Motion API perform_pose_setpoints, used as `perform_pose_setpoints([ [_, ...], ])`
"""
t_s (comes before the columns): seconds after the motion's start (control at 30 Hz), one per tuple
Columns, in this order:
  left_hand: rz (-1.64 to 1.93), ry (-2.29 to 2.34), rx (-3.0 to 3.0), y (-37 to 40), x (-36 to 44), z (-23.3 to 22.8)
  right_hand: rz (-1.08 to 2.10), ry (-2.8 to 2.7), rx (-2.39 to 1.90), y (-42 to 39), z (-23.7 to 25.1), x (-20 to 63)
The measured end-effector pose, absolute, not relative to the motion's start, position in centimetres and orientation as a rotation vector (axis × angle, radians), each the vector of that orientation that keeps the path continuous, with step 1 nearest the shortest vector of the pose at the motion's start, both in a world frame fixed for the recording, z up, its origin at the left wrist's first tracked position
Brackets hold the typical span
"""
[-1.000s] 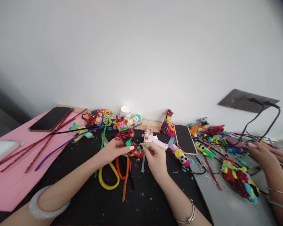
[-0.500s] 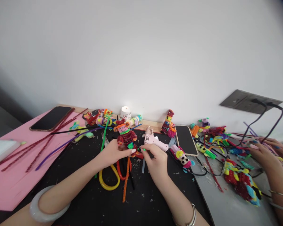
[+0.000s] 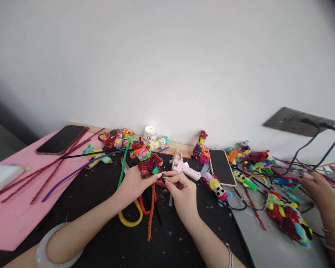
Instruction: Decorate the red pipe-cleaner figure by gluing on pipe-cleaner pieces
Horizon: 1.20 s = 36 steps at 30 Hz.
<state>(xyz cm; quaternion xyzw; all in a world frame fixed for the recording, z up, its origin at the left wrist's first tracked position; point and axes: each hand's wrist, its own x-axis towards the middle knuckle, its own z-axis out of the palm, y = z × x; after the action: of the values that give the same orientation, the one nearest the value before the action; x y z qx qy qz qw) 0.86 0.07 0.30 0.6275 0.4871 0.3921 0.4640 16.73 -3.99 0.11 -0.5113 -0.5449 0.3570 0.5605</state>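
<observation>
Carefully, I hold the red pipe-cleaner figure (image 3: pixel 146 160) upright in my left hand (image 3: pixel 136 183), fingers closed around its lower body, above the black mat (image 3: pixel 100 208) at the middle of the table. My right hand (image 3: pixel 182 190) is pinched shut on a small green piece (image 3: pixel 164 175), pressed right at the figure's base where my two hands meet. To do this well, I judge I should steady the figure with a firm grip low down, so its head with the orange and green trim does not wobble, and turn the little piece with my fingertips only, not my whole wrist. It is tiny and partly hidden by my fingers, so I cannot tell exactly how it sits against the figure.

Just beyond my right hand lies the pink glue gun (image 3: pixel 184 167), near enough to bump, so I should mind my knuckles. Under my hands are the yellow loop (image 3: pixel 130 219) and an orange pipe cleaner (image 3: pixel 150 216); I would lift the figure clear so its fuzz does not snag them. Another person's hand (image 3: pixel 321 190) works well apart at the right among a pile of coloured figures (image 3: pixel 287 216).
</observation>
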Motion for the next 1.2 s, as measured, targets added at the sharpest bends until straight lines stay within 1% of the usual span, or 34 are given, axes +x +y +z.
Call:
perform_pose_setpoints([
  [0.1, 1.020, 1.201, 1.529, 0.1, 1.0, 0.1, 0.943, -1.206, -1.172, -3.8, 0.0, 16.5],
  [0.3, 1.110, 1.186, 1.436, -0.1, 1.2, 0.0, 1.018, -1.205, -1.094, -3.8, 0.1, 16.5],
  [0.57, 1.129, 1.147, 1.339, -0.2, 1.3, 0.3, 0.827, -1.364, -1.105, -4.0, 0.3, 16.6],
  [0.73, 1.130, 1.114, 1.315, -0.1, 1.2, -0.1, 0.830, -1.385, -1.108, -3.9, 0.4, 16.6],
  [1.0, 0.942, 0.940, 1.289, 0.2, 1.3, 0.4, 0.665, -1.365, -1.121, -3.6, 0.3, 17.3],
  [1.1, 0.844, 0.932, 1.268, 0.3, 1.0, 0.8, 0.669, -1.250, -1.139, -3.1, 0.1, 17.9],
  [1.2, 0.775, 0.900, 1.231, 0.3, 0.7, 1.1, 0.769, -1.159, -1.141, -2.6, 0.0, 18.1],
])
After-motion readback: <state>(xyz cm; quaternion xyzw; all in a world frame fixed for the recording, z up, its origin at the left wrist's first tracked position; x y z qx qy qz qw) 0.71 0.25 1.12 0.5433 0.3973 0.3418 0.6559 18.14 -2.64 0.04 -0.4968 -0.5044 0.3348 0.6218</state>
